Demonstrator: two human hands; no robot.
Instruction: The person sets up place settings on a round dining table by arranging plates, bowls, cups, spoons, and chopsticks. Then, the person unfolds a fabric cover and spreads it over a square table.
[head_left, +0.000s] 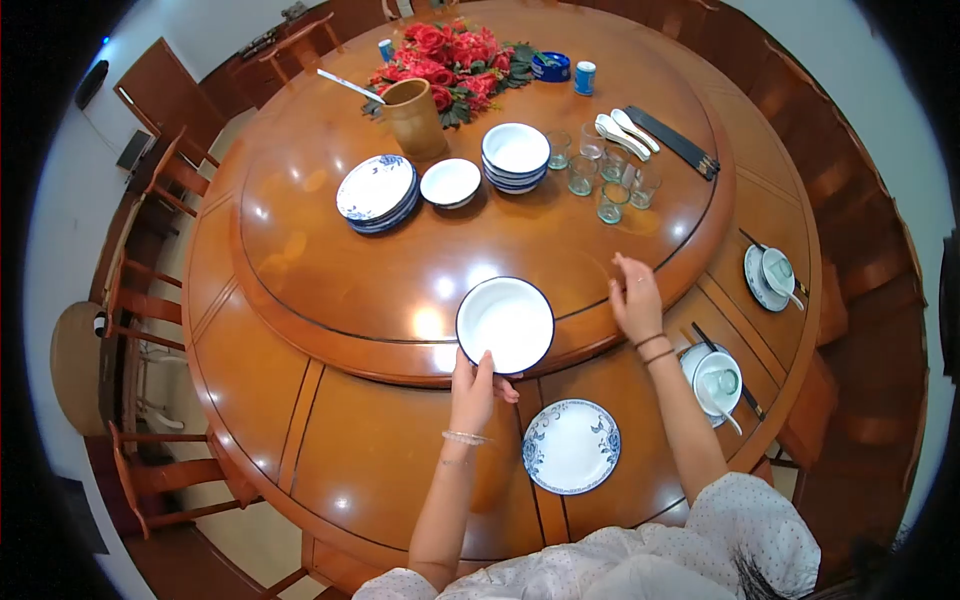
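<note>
My left hand [474, 388] holds a white bowl with a dark blue rim [506, 325] by its near edge, thumb over the rim. The bowl is over the front edge of the turntable [380, 300]. My right hand [637, 297] is raised to the right of the bowl, fingers partly spread, with nothing in it. Below the bowl, a white plate with blue flowers [571, 447] lies on the table near me. Farther back on the turntable stand a stack of bowls [515, 150], a small bowl [451, 183] and a stack of plates [375, 190].
Several glasses [612, 200], white spoons [622, 137] and dark chopsticks [672, 140] lie at the turntable's right. Behind stand a brown pot [413, 120] and red flowers [450, 60]. Two place settings, one with a bowl [717, 383], are at right. Chairs [165, 470] surround the table.
</note>
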